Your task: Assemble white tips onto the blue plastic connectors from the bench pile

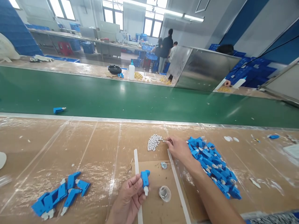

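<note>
In the head view, my left hand (131, 195) pinches a blue plastic part (144, 178) with a whitish tip pointing down. My right hand (177, 146) reaches to the right edge of a pile of small white pieces (154, 142); its thumb and forefinger are closed at a tiny piece there. Right beside that forearm lies a large heap of blue parts (211, 161) with light tips. Several similar blue parts (62, 190) are grouped at the lower left. Between my hands stands a small clear cup (164, 193), near a stick with a bluish blob (164, 165).
A green conveyor belt (112, 99) runs across beyond the brown-covered table (93, 146), carrying one blue part (59, 110). Across it stand a white bottle (131, 71), brass-coloured pieces (138, 76) and a metal panel (205, 68). People (166, 46) stand in the background.
</note>
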The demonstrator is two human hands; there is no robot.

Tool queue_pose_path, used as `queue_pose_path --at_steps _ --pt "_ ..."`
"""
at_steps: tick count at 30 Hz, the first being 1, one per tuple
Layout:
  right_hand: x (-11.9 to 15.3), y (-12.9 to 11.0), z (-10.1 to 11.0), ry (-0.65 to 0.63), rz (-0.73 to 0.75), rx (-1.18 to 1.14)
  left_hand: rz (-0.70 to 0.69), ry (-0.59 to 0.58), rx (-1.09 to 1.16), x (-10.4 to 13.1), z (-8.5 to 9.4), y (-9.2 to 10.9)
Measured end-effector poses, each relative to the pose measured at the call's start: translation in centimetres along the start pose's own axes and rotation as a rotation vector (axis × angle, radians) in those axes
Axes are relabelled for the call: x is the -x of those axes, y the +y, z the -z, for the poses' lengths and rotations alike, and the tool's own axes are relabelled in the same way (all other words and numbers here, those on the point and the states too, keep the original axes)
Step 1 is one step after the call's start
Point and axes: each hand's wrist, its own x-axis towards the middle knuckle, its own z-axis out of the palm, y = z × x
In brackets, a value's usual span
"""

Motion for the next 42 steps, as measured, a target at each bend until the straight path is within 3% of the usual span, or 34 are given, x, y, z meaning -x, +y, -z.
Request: queue_pose_path --at_steps 9,13,16,19,22,24,28,37,42 --pt "-0.6 -0.2 -1.7 -0.037 -0.036 -0.038 0.045 -0.028 -0.012 -1.5 0.8 -0.6" --pt "-0.6 -1.0 -0.6 -0.036 -0.079 -0.215 0.051 -0.027 -0.015 -1.9 0.9 -0.1" --pt "1.5 -2.2 1.2 -0.11 -0.09 -0.437 -0.016 -0.048 0.017 -1.1 -0.6 0.5" --pt "5.2 -3.8 2.9 -0.187 -0.091 -0.657 -0.116 -0.162 -0.033 -0.1 -2.8 1.1" --pt "8.8 -5.5 4.2 -0.248 -0.141 -1.01 -0.148 -0.205 -0.116 0.2 -4.7 1.5" --pt "10.5 -6.5 4.9 -0.262 -0.177 -1.22 -0.176 -0.191 -0.157 0.3 -5.6 1.6" --pt "12.0 -7.5 5.6 -0.233 -0.215 -1.411 -0.221 -0.217 -0.222 0.6 -6.9 1.4" --pt "12.7 -7.5 6.4 -0.263 -0.293 -1.557 -0.154 -0.278 -0.281 1.3 -8.7 1.1" --pt "13.6 -8.0 7.3 -0.081 -0.206 -1.365 0.01 -0.285 -0.263 2.0 -9.4 1.4"
